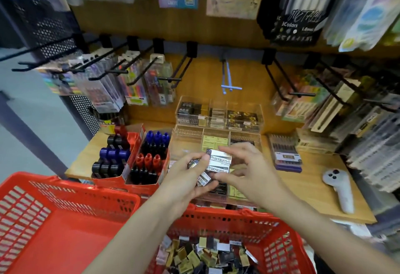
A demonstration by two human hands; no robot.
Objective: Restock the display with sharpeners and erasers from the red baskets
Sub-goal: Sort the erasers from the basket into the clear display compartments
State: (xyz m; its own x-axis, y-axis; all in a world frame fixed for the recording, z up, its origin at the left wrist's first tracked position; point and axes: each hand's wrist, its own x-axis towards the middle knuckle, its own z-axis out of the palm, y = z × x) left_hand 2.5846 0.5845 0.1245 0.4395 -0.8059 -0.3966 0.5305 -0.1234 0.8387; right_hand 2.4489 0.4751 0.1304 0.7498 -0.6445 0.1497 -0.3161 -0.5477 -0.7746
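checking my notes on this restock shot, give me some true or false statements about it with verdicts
1. Both hands hold the stack of erasers over the clear display tray. True.
2. The right-side red basket is empty. False: small packets lie in it.
3. The white controller lies on the wooden shelf. True.
4. The left hand rests idle in the left-side red basket. False: it grips erasers.
5. The right hand holds the controller. False: it touches the erasers.

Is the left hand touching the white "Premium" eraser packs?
Touching. The head view shows the left hand with its fingers curled around the white "Premium" eraser packs.
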